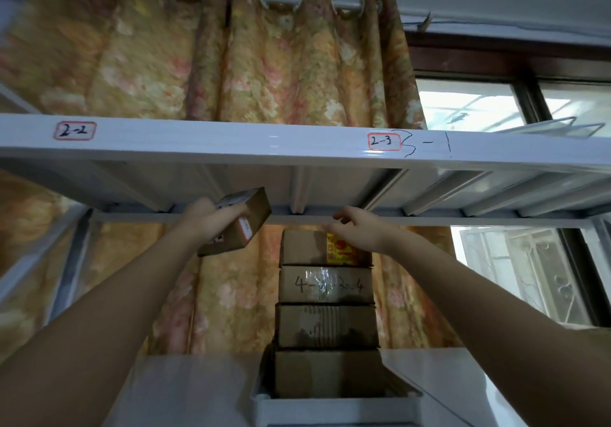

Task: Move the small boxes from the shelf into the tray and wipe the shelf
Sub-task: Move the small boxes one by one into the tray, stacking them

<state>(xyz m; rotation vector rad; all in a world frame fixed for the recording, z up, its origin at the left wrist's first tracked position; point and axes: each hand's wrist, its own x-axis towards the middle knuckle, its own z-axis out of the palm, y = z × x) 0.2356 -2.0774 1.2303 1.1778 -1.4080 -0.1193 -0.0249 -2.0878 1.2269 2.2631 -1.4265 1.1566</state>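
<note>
Small box (pixel 239 221) gripped in left hand (pixel 206 220); right hand (pixel 358 229) spread, reaching stacked boxes (pixel 325 294) under shelf beam (pixel 231 143).

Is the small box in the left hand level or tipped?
Tipped: the small brown cardboard box slants in the left hand, its right end raised toward the white metal shelf.

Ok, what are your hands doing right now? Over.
Left hand holding a small box. Right hand open, reaching for the top box of the stack. Nothing in the way.
</note>
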